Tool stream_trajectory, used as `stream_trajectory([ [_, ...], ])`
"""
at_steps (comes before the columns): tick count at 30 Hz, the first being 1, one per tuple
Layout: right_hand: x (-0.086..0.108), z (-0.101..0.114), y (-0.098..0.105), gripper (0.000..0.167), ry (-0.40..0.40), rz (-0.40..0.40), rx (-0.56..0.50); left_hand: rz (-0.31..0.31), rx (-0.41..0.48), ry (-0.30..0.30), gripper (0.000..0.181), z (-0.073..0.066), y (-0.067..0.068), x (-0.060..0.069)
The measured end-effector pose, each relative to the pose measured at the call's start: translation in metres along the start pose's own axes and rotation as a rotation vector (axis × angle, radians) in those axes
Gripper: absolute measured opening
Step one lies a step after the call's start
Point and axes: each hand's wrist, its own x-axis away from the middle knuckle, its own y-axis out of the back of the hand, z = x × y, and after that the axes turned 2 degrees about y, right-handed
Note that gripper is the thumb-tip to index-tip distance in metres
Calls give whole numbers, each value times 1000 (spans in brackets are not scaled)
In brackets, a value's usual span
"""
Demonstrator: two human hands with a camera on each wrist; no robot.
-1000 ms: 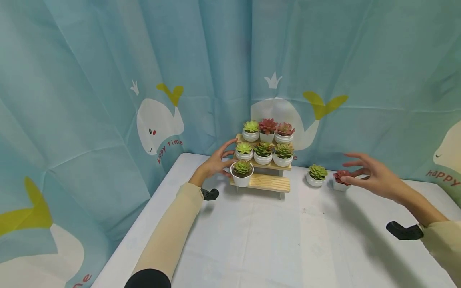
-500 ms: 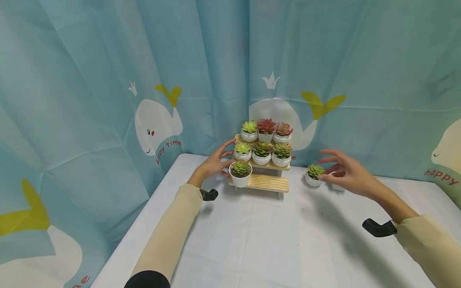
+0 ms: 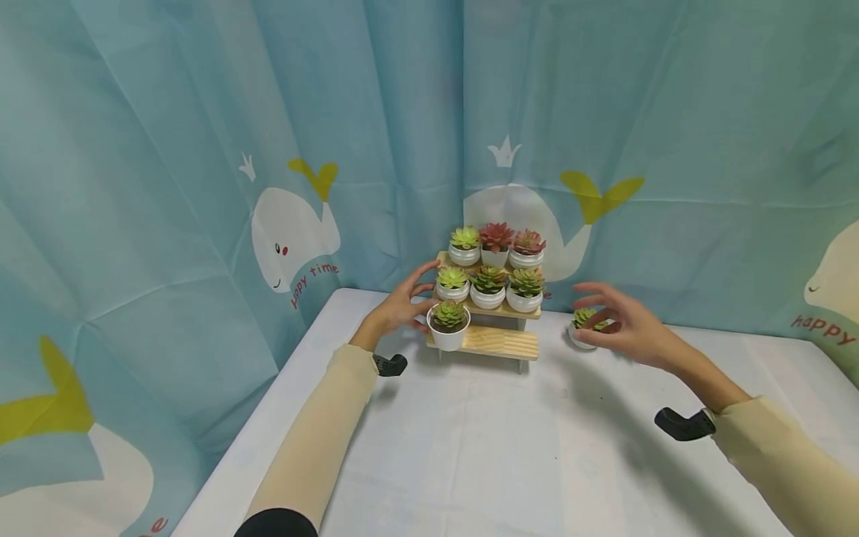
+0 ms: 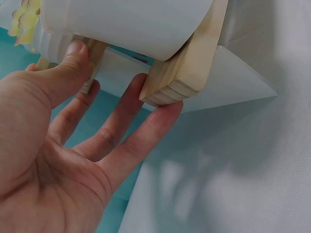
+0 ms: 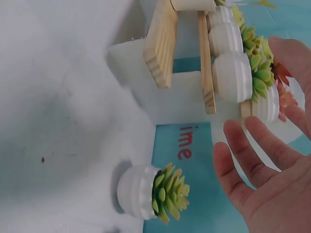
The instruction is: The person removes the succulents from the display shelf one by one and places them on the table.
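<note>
My left hand touches the left ends of a three-step wooden plant stand, its fingers spread and nearly straight. In the left wrist view, fingertips meet the end of the lowest shelf below a white pot. That potted succulent stands at the left end of the bottom step. My right hand hovers with fingers apart by a green succulent in a white pot on the table, partly covering it in the head view. Nothing is between those fingers, and the right wrist view shows them off the pot.
Three small potted succulents fill the middle step, including a dark green one. Three more stand on top, a red one in the centre. A white cloth covers the table; a blue whale-print curtain hangs behind.
My right hand has moved left from the small red succulent in a white pot to the green one; it now hides the red plant. My left hand stays at the stand.
</note>
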Motion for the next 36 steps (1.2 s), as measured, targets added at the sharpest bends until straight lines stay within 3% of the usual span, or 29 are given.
stream_trajectory([
  [15,-13,12,-23,71,2,62,-53,9,-1,-13,79,1,0,-1],
  [36,-43,21,-84,73,51,122,-161,13,15,-14,80,2,0,0],
])
